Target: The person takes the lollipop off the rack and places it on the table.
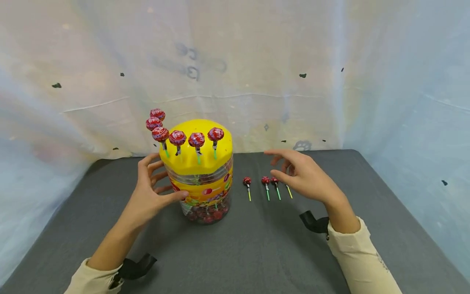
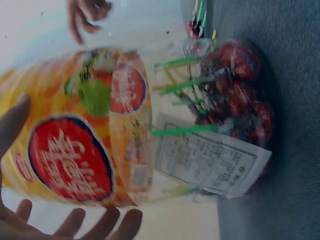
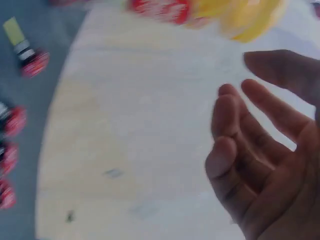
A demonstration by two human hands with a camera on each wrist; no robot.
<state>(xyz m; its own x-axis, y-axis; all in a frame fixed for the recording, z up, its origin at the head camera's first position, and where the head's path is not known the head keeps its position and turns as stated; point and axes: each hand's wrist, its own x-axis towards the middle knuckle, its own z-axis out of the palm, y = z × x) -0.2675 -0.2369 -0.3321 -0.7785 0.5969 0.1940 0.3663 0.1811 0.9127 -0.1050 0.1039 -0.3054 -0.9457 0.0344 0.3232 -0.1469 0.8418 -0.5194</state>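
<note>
A clear candy jar (image 1: 211, 194) with a yellow-orange label and a yellow lid (image 1: 200, 127) stands on the table, left of centre. Along the lid's near and left edge, several red-wrapped lollipops (image 1: 197, 140) stick up on their sticks. More lollipops (image 2: 245, 95) show through the jar's clear bottom part. My left hand (image 1: 148, 200) holds the jar from its left side, thumb across the front of the label, fingers round the far side. Away from the jar to the right, my right hand (image 1: 306, 173) hovers with loosely bent fingers and nothing in it.
Several loose lollipops lie in a row on the dark grey table (image 1: 235, 257) right of the jar, the leftmost lollipop (image 1: 247, 181) apart from the others. The rightmost is partly behind my right hand. A pale curtain (image 1: 249, 53) hangs behind and at both sides.
</note>
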